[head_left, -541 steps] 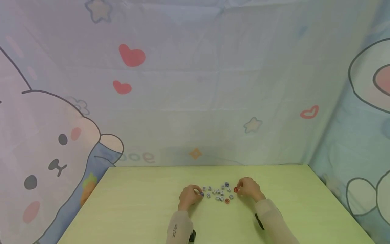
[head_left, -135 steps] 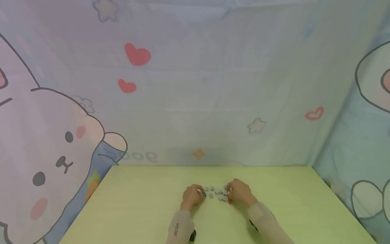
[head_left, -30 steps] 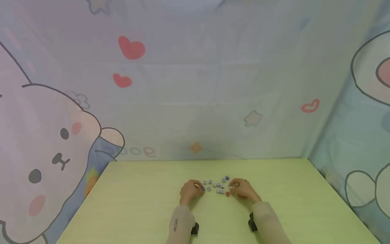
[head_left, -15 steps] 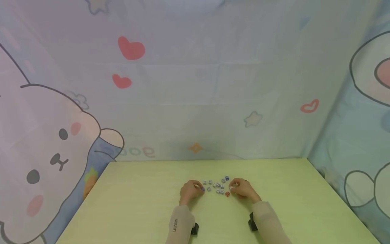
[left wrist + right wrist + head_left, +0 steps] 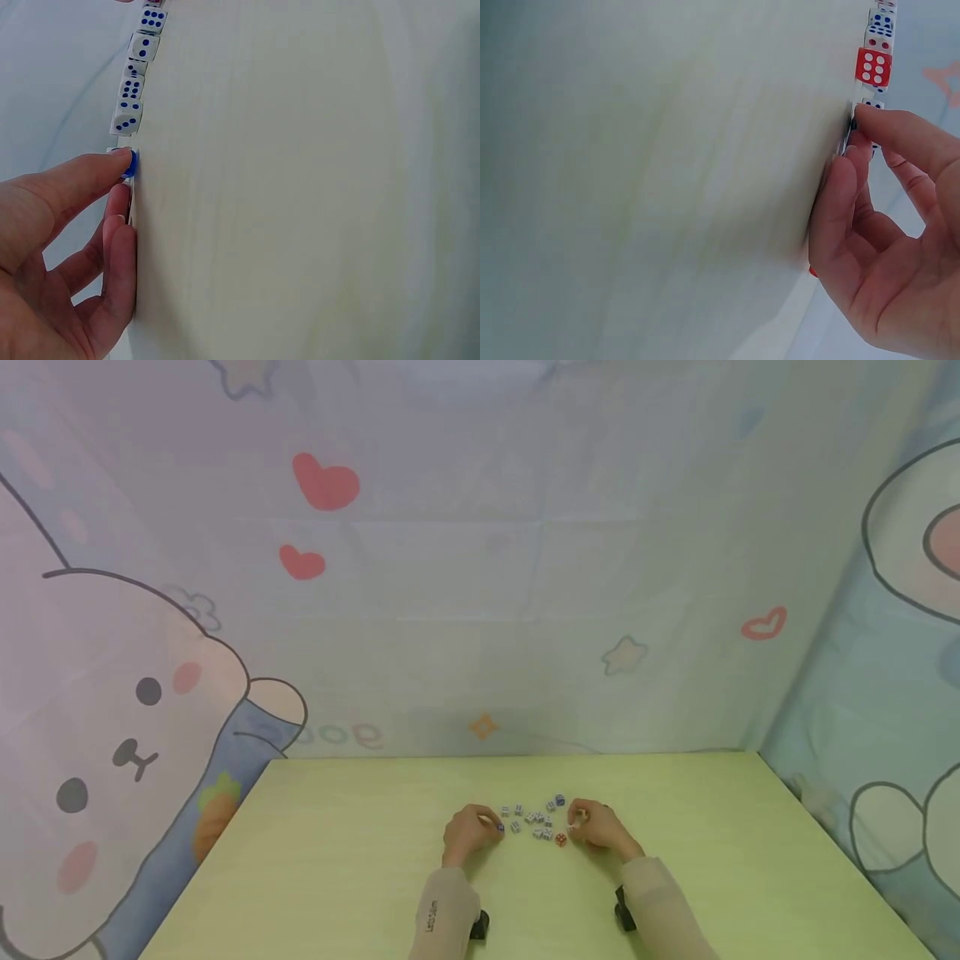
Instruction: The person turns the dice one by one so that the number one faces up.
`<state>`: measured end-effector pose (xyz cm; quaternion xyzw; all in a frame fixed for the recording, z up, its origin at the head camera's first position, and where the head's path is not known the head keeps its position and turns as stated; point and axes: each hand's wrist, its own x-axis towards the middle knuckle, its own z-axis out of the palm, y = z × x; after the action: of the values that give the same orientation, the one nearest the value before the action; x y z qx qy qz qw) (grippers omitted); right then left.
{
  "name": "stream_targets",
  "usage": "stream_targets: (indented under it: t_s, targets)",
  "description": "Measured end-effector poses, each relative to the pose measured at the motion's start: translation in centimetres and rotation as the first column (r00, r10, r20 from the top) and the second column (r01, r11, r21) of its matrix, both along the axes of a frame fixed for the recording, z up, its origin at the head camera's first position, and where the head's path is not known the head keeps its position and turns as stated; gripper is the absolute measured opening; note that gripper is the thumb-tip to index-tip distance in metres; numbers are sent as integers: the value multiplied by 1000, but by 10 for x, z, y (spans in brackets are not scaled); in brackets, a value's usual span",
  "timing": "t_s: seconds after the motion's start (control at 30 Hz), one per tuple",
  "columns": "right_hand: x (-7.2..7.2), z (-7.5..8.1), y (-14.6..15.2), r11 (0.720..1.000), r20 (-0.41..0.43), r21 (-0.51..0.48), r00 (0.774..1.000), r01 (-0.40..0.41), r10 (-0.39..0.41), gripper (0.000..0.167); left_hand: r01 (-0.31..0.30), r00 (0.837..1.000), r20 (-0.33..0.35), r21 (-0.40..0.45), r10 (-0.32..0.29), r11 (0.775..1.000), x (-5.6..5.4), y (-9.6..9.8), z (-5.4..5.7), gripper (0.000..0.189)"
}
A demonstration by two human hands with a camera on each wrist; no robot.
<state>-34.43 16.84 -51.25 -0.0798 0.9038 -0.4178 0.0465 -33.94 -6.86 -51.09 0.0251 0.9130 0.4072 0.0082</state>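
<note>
In the head view my left hand [image 5: 467, 833] pinches a blue die [image 5: 501, 827] at the left end of a loose cluster of dice. The left wrist view shows thumb and finger on this blue die [image 5: 133, 164], low on the table, partly covered. At the cluster's right side my right hand [image 5: 602, 827] pinches a small white die [image 5: 572, 828], mostly hidden by the fingertips. Between the hands lie several white dice [image 5: 538, 817], some touching. A red die [image 5: 561, 840] is just left of my right hand, and another blue die [image 5: 560, 800] lies farther back.
The dice lie on a pale yellow-green table [image 5: 337, 860] with a printed cloth [image 5: 450, 568] hanging behind it. A bit of something red [image 5: 814, 271] peeks out beneath my right hand in the right wrist view. Black wrist cameras [image 5: 479, 926] sit under the sleeves.
Eighteen seconds ago my right hand held a red die; later it reached in among the dice. Over the last second it pinches a white die, shifting slightly right. My left hand keeps the blue die.
</note>
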Motion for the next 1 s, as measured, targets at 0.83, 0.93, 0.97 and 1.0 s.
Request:
stream_targets:
  t_s: [0.83, 0.93, 0.97, 1.0]
  targets:
    - [-8, 7, 0, 998, -2, 35, 999, 47, -47, 12, 12, 1000, -7, 21, -12, 1000, -2, -5, 0, 11]
    - [-14, 9, 1, 997, 0, 52, 998, 58, -58, 14, 15, 1000, -3, 30, -15, 999, -2, -4, -1, 11]
    - [-15, 9, 1, 996, 6, 57, 998, 63, -64, 15, 15, 1000, -3, 29, -15, 999, -2, -3, -1, 11]
    - [-17, 10, 1, 996, 12, 67, 998, 67, -68, 16, 15, 1000, -2, 27, -15, 1000, -2, -2, -2, 11]
